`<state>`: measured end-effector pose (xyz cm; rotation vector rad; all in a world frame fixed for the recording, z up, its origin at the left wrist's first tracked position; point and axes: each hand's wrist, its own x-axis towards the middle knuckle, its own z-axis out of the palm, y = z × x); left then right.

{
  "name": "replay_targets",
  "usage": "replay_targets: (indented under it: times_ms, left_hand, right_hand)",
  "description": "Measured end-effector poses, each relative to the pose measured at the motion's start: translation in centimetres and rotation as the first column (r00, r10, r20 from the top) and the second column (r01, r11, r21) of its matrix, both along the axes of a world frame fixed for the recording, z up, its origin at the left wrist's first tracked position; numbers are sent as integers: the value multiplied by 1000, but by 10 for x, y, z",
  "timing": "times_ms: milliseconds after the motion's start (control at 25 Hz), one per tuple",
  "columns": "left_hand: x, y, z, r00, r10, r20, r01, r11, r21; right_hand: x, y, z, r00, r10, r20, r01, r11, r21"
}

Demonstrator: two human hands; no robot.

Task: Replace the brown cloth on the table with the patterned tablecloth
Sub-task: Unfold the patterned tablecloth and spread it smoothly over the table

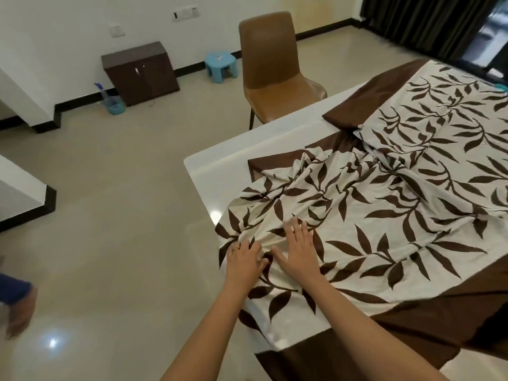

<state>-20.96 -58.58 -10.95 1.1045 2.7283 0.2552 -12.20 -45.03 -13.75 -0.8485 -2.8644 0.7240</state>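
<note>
Two hands on the soft, limp patterned tablecloth (384, 215): left hand (243, 258) pinches a fold, right hand (298, 251) lies flat-fingered; I'd grip its hem

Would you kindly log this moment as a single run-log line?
patterned tablecloth: on table, partly spread, rumpled at near corner | right hand: flat on cloth | left hand: at cloth edge, grip unclear

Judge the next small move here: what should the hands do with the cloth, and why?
Probably sweep the bunched patterned tablecloth outward toward the bare white edge of the table. The right hand lies flat on it, the left hand sits at the folds, and wrinkles crowd that corner while white tabletop shows beyond.
</note>
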Motion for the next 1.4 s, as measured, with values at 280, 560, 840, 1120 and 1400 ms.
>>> replay_targets:
  times_ms: [280, 560, 840, 1120, 1400]
  left_hand:
    - [-35, 7, 5, 978, -205, 44, 192, 959, 211]
    - [-82, -18, -16, 997, 30, 77, -15, 982, -187]
    - [-120, -8, 11, 968, 153, -197, -142, 987, 69]
    - [-181, 31, -20, 934, -351, 60, 352, 936, -12]
    - [-223, 9, -9, 988, -118, -100, 103, 983, -150]
  right_hand:
    - [-11, -29, -6, 967, 102, 232, -125, 988, 89]
    - [0, -40, -11, 983, 114, 144, -130, 986, 106]
    - [-39, -31, 11, 954, -193, -230, 233, 958, 164]
    - [-108, -7, -15, 970, -205, 132, 187, 972, 140]
    - [-128, -30, -17, 993, -64, 99, 53, 992, 111]
